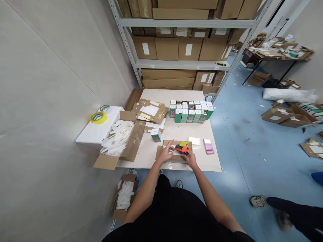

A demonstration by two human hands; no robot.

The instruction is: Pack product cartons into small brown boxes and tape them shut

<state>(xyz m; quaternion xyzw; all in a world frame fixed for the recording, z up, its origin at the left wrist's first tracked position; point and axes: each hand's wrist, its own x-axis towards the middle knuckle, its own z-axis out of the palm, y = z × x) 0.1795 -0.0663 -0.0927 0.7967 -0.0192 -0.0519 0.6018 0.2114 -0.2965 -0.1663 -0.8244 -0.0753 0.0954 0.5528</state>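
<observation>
We see a low, flat cardboard box (pixel 175 157) lying at the near edge of the pale table (pixel 176 131), right in front of us. It is plain brown, with a glossy strip catching the light across its top. A flap sticks out on its left side.

Our left hand (pixel 168 150) lies flat on the top of the box, fingers loosely spread and pressing down on the left half; it grips nothing. Our right hand (pixel 191 158) is closed round the handle of an orange-and-blue tape dispenser (pixel 182 148), which carries a yellow roll and rests on the right half of the box top.

Just beyond the box to the left stands one small green-and-white carton (pixel 156 134). Beyond the box on the right lies a white card (pixel 194 140), and beside the box to the right is a pink stack (pixel 209 147) — close, but not touching. Farther back from the box, rows of green cartons (pixel 191 111) stand together. Well left of the box, an open carton of white bags (pixel 118 139) hangs over the table's edge.
</observation>
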